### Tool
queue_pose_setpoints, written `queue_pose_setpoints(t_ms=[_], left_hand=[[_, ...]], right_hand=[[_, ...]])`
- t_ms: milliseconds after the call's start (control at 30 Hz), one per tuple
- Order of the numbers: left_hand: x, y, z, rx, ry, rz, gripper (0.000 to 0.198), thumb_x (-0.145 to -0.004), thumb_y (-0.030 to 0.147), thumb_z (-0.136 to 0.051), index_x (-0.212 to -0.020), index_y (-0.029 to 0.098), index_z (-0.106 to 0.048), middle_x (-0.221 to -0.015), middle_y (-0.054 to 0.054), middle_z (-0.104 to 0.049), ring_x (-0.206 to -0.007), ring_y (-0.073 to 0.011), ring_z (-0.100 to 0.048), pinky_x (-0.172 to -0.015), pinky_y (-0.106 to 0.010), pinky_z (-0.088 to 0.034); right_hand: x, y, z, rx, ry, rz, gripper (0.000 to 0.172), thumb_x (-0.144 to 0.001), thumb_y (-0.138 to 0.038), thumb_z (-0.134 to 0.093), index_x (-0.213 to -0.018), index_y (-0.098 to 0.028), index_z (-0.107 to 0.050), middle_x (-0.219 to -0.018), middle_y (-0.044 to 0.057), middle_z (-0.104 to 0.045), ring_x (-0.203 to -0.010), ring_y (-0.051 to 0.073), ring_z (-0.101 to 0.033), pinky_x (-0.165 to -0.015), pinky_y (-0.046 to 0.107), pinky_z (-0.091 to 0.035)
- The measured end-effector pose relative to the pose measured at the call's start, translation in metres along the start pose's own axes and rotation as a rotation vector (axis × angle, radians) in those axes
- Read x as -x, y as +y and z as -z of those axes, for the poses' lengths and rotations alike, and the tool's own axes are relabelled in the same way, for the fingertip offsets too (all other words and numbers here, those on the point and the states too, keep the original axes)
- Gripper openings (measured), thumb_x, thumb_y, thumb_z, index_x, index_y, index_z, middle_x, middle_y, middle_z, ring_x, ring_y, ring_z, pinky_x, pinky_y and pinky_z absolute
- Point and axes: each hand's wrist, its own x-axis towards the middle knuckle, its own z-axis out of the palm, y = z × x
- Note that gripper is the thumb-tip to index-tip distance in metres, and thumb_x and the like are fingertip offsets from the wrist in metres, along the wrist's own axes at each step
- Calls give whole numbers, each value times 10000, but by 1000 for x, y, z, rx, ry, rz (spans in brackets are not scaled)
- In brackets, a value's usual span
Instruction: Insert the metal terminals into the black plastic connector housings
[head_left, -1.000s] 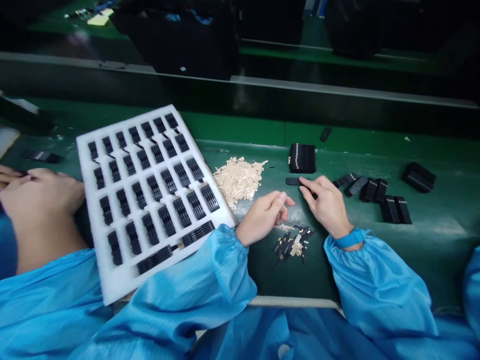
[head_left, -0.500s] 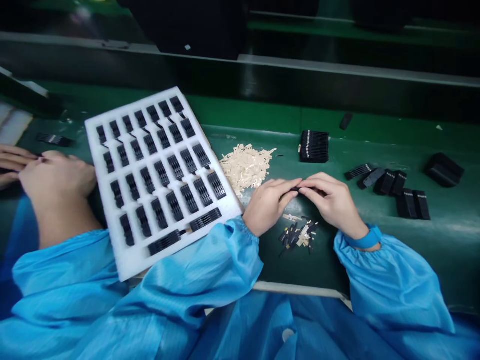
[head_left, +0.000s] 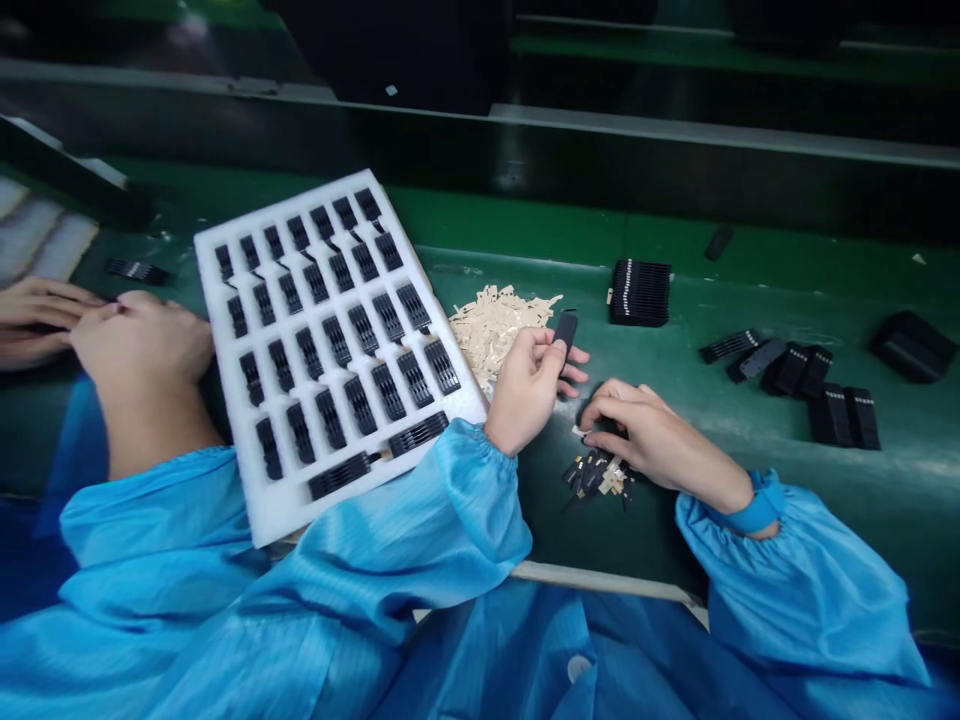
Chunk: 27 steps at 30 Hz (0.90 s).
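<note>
My left hand (head_left: 534, 385) grips a slim black rectangular piece (head_left: 565, 335) between thumb and fingers, tilted up, with a thin dark tab at its top end. To its right, my right hand (head_left: 637, 425) is bent down at the bench, thumb and fingers pinched at a small pale strip (head_left: 577, 431). Just below those fingertips lies a small heap of black and pale strips (head_left: 598, 475). A larger pile of cream-coloured strips (head_left: 499, 315) spreads behind my left hand, which hides part of it.
A white foam tray (head_left: 279, 520) with rows of black pieces lies left of my left forearm. Another person's hands (head_left: 142, 340) are at the far left. On the green bench stand a black stack (head_left: 640, 292), several black blocks (head_left: 829, 415) and a dark lump (head_left: 911, 347).
My hands were together on the black piece and have come apart. The left now holds it alone, turned upward; the right has moved down to the small heap. The view has shifted slightly.
</note>
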Motion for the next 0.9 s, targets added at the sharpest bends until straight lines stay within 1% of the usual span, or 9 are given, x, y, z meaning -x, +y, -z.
queue_pose_setpoints(t_ms=[100,200,333,400,500,567,633,767,900], left_hand=[[0,-3,2,-13,-47,-16,135,-1012,319,-461,-1002,195,-407,-933,-41,-693,-689,-106,-669,-535,-203,-524],[0,-8,6,-103,-80,-62,186,-1009,384,-464,-1017,202,-425,-821,11,-629,-586,-83,-592,-491,-195,-483],[4,-7,7,-269,-155,-60,309,-956,459,-559,-1121,198,-544,-667,52,-535,-523,-94,-508,-480,-212,-418],[6,-3,6,-369,-200,-63,287,-926,450,-610,-1031,183,-618,-600,54,-519,-525,-99,-497,-517,-224,-406],[8,1,4,-438,-197,-78,251,-907,418,-632,-833,181,-597,-555,60,-488,-528,-98,-477,-537,-228,-377],[7,1,5,-442,-175,-92,254,-911,402,-622,-791,187,-558,-551,66,-472,-525,-96,-465,-533,-228,-357],[6,-2,6,-438,-157,-104,235,-918,387,-608,-803,188,-556,-555,68,-466,-524,-97,-460,-534,-230,-351],[5,-6,7,-472,-116,-129,211,-922,374,-594,-822,189,-578,-583,54,-491,-557,-111,-486,-554,-240,-365],[7,-7,7,-577,-55,-219,153,-900,351,-630,-929,201,-640,-793,11,-659,-744,-142,-610,-677,-252,-443]], right_hand=[[-4,4,0,-90,77,36,83,-972,-240,-605,-918,-223,-665,-988,45,-636,-898,185,-598,-819,333,-445],[-9,11,1,-300,211,-14,96,-959,-282,-626,-913,-215,-676,-967,51,-654,-835,179,-602,-738,315,-467],[-12,15,2,-610,436,-150,162,-886,-361,-727,-935,-215,-678,-876,28,-684,-778,179,-626,-712,319,-497],[-13,14,1,-664,510,-160,194,-865,-368,-752,-964,-216,-683,-891,30,-694,-795,179,-636,-735,326,-511],[-14,10,-2,-668,501,-153,226,-865,-365,-752,-1024,-220,-681,-918,36,-696,-809,173,-635,-737,325,-518],[-14,8,-3,-688,473,-157,263,-861,-359,-755,-1065,-220,-665,-924,36,-695,-824,173,-640,-740,321,-523],[-14,8,-4,-710,444,-183,281,-855,-363,-758,-1070,-212,-658,-910,35,-695,-818,172,-645,-727,314,-522],[-13,7,-5,-638,395,-210,210,-882,-397,-716,-932,-194,-702,-838,32,-685,-728,157,-618,-661,300,-492],[-13,5,-8,-544,457,-144,163,-903,-362,-693,-910,-203,-726,-855,37,-688,-740,165,-616,-666,307,-484]])
